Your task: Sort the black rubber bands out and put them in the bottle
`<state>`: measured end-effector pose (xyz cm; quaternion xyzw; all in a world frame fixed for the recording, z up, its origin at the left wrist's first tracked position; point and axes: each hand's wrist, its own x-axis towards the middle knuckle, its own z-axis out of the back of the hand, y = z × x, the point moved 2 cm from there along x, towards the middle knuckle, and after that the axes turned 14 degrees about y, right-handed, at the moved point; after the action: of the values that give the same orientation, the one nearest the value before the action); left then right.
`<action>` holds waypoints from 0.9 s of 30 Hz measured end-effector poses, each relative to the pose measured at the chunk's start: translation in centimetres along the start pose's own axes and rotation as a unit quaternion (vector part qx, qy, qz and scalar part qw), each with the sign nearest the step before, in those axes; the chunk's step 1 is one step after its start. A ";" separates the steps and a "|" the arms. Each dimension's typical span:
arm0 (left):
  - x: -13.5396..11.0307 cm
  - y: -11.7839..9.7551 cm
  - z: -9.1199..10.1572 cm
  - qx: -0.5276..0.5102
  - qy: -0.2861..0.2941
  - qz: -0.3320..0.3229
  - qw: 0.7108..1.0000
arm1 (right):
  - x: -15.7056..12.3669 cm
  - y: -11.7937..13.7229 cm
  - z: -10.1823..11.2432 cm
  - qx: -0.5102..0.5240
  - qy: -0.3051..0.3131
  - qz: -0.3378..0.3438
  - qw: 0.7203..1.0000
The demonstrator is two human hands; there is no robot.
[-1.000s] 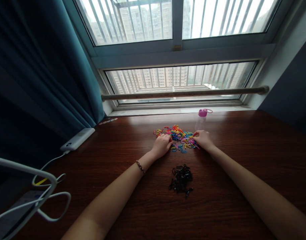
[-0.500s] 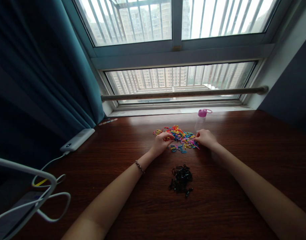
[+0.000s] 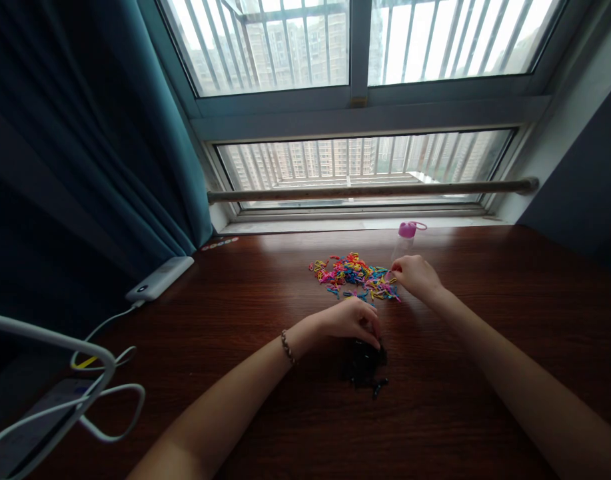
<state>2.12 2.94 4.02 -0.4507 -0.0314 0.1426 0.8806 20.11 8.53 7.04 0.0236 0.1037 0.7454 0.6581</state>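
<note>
A loose heap of small, bright, loop-shaped pieces (image 3: 352,270) in many colours lies on the brown wooden table. Nearer to me is a small heap of shiny black pieces (image 3: 364,370). My left hand (image 3: 354,319), with a beaded bracelet (image 3: 287,347) at the wrist, is over the top of the black heap. Its fingers are bent down and pinched at the black pieces; what they grip is hidden. At the right edge of the coloured heap, my right hand (image 3: 418,275) has thumb and fingertips pressed together. Anything between them is too small to name.
A clear bottle with a pink lid (image 3: 406,231) stands behind my right hand. To the left, a white power strip (image 3: 160,279) lies by the blue curtain (image 3: 180,167), and a white curved stand with cable (image 3: 105,363) rises closer in. A window rail (image 3: 375,192) runs behind the table.
My left hand has left the coloured heap and come toward me onto the black heap. My right hand stays pinched at the coloured heap's right edge. The view has shifted slightly.
</note>
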 end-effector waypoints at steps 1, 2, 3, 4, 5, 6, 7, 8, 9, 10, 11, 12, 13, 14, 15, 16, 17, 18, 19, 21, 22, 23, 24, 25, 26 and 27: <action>0.0 -0.1 0.0 0.011 0.005 -0.004 1.000 | -0.1 0.1 0.1 -0.002 -0.004 0.001 1.000; 0.0 -0.1 0.0 0.021 0.006 -0.007 1.000 | -0.2 0.2 0.2 -0.003 -0.008 0.004 1.000; 0.0 0.0 0.1 0.030 0.005 -0.011 0.999 | -0.3 0.3 0.2 -0.004 -0.014 0.010 1.000; -0.1 0.1 0.2 0.038 -0.001 -0.012 0.999 | -0.3 0.4 0.3 -0.005 -0.018 0.018 1.000; -0.1 0.3 0.4 0.047 -0.009 -0.012 0.999 | -0.4 0.4 0.2 -0.005 -0.020 0.027 0.999; -0.2 0.4 0.5 0.057 -0.018 -0.008 0.998 | -0.4 0.5 0.2 -0.004 -0.019 0.037 0.999; -0.2 0.7 0.7 0.069 -0.032 -0.001 0.997 | -0.4 0.5 0.1 -0.003 -0.017 0.046 0.999; -0.3 1.0 1.0 0.083 -0.055 0.008 0.995 | -0.3 0.5 0.0 -0.001 -0.014 0.054 0.998; -0.4 1.3 1.3 0.100 -0.087 0.018 0.991 | -0.2 0.5 -0.2 0.002 -0.012 0.061 0.998; -0.5 1.7 1.7 0.119 -0.128 0.031 0.984 | -0.2 0.5 -0.2 0.005 -0.013 0.067 0.998; -0.8 2.1 2.1 0.140 -0.172 0.044 0.974 | -0.1 0.5 -0.3 0.011 -0.016 0.072 0.997; -1.1 2.6 2.5 0.163 -0.214 0.060 0.961 | 0.0 0.4 -0.2 0.022 -0.020 0.075 0.997; -1.4 3.2 2.9 0.187 -0.247 0.076 0.948 | 0.1 0.4 -0.1 0.039 -0.020 0.079 0.996; -1.7 3.8 3.2 0.210 -0.269 0.091 0.935 | 0.1 0.4 0.1 0.064 -0.014 0.082 0.995; -2.1 4.3 3.5 0.230 -0.282 0.104 0.925 | 0.0 0.5 0.3 0.099 0.006 0.088 0.991; -2.4 4.8 3.8 0.246 -0.290 0.116 0.918 | -0.2 0.7 0.5 0.143 0.044 0.101 0.984; -2.7 5.3 4.0 0.255 -0.297 0.126 0.912 | -0.6 1.2 0.7 0.190 0.101 0.123 0.969; -3.0 5.7 4.2 0.260 -0.305 0.136 0.906 | -1.1 1.7 0.8 0.234 0.173 0.152 0.944; -3.2 6.0 4.4 0.262 -0.313 0.146 0.901 | -1.8 2.5 0.8 0.270 0.255 0.187 0.909; -3.5 6.5 4.6 0.259 -0.334 0.165 0.891 | -3.5 4.2 0.5 0.294 0.404 0.254 0.828; -3.6 6.6 4.7 0.258 -0.346 0.174 0.885 | -4.3 4.9 0.3 0.287 0.457 0.272 0.797; -3.7 6.7 4.8 0.256 -0.356 0.185 0.880 | -5.0 5.5 0.0 0.275 0.491 0.280 0.778; -3.8 6.9 4.9 0.255 -0.364 0.197 0.874 | -5.6 6.0 -0.4 0.261 0.505 0.285 0.771; -3.9 7.0 5.0 0.256 -0.372 0.213 0.866 | -6.0 6.4 -0.7 0.247 0.509 0.289 0.772; -4.0 7.2 5.1 0.260 -0.378 0.232 0.858 | -6.2 6.6 -1.0 0.236 0.506 0.290 0.777; -4.2 7.3 5.1 0.265 -0.382 0.252 0.849 | -6.3 6.8 -1.2 0.229 0.502 0.289 0.782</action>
<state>-4.43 9.83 1.47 -0.1027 -0.2115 0.5233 0.8191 14.15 1.40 7.74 -0.1745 0.5752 0.7617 0.2417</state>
